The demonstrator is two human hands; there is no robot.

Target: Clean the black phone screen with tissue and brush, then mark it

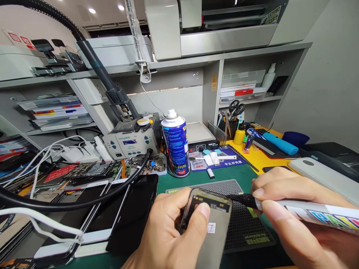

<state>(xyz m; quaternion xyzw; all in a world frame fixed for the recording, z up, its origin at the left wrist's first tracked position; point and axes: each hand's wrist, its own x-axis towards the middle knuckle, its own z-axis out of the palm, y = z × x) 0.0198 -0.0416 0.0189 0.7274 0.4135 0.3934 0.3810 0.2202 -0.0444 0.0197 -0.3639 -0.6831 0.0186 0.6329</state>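
Note:
A phone screen panel is gripped by my left hand, the thumb lying across its grey back near the upper end. A small white label with red marks sticks to that back, and gold contacts show on a dark strip at the top. My right hand is closed around a paint marker with a white barrel and black front end. The marker's tip meets the panel's upper right corner, or is very close to it. Beneath them lies a dark ribbed mat on the green work mat.
A blue spray can stands behind the mat, with a small marker cap nearby. Several black phone screens lie at left under a black hose and white cables. Farther back are a soldering station and a heating plate.

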